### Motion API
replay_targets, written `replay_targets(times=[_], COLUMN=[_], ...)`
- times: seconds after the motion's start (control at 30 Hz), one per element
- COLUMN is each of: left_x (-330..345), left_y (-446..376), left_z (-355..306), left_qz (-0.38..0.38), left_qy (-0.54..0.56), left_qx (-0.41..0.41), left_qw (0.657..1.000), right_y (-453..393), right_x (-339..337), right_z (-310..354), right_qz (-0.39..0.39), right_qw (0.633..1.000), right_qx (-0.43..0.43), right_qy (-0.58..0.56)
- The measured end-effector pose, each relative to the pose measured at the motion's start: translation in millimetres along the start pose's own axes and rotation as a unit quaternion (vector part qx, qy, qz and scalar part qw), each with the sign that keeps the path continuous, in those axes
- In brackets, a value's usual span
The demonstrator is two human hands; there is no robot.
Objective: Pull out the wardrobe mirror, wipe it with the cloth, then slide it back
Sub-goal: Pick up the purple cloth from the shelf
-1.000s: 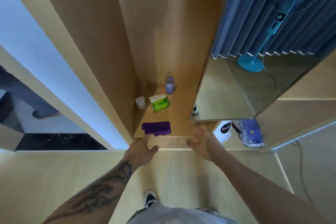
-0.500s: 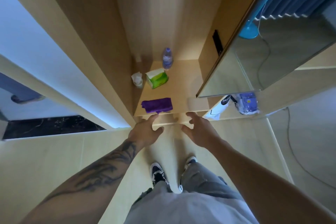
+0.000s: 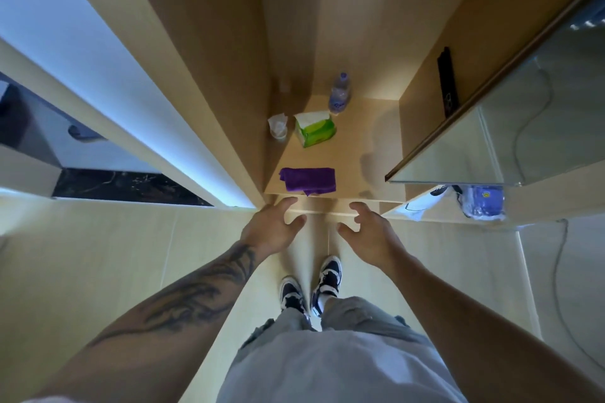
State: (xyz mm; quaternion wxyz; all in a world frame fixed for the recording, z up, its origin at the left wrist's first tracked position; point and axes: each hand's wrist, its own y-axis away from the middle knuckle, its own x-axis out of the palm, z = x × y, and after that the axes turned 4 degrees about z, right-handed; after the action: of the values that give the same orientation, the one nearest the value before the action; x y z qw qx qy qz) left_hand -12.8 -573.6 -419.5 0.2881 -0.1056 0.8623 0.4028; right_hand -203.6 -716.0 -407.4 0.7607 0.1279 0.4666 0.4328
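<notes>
Left hand (image 3: 273, 226) and right hand (image 3: 370, 232), both spread and empty, near folded purple cloth (image 3: 309, 180) on wardrobe shelf (image 3: 366, 147); pulled-out mirror (image 3: 523, 127) at right

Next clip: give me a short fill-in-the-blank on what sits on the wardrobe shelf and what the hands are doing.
1. The folded cloth at the shelf's front edge is ____ in colour.
2. Behind the green tissue pack stands a clear plastic ____.
3. The left hand and right hand are both open and hold ____.
4. The framed mirror hangs on the person's ____ side.

Missing words: purple; bottle; nothing; right
</notes>
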Motion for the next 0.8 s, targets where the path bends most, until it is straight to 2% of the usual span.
replay_targets(times=[0.4,0.63,0.8], left_x=[16.7,38.8,52.5], left_y=[-79.6,-182.0,-258.8], left_z=[-3.4,26.9,60.5], left_qz=[0.002,0.010,-0.061], left_qy=[0.000,-0.070,-0.143], left_qx=[-0.045,-0.007,0.030], left_qw=[0.999,0.997,0.987], right_y=[-88.3,-178.8,-253.4], right_x=[9.2,47.1,68.7], right_z=[-29.0,-61.0,-79.9], right_qz=[0.075,0.078,0.056], right_qw=[0.996,0.995,0.996], right_qx=[-0.018,0.015,-0.003], right_qy=[0.055,0.053,0.068])
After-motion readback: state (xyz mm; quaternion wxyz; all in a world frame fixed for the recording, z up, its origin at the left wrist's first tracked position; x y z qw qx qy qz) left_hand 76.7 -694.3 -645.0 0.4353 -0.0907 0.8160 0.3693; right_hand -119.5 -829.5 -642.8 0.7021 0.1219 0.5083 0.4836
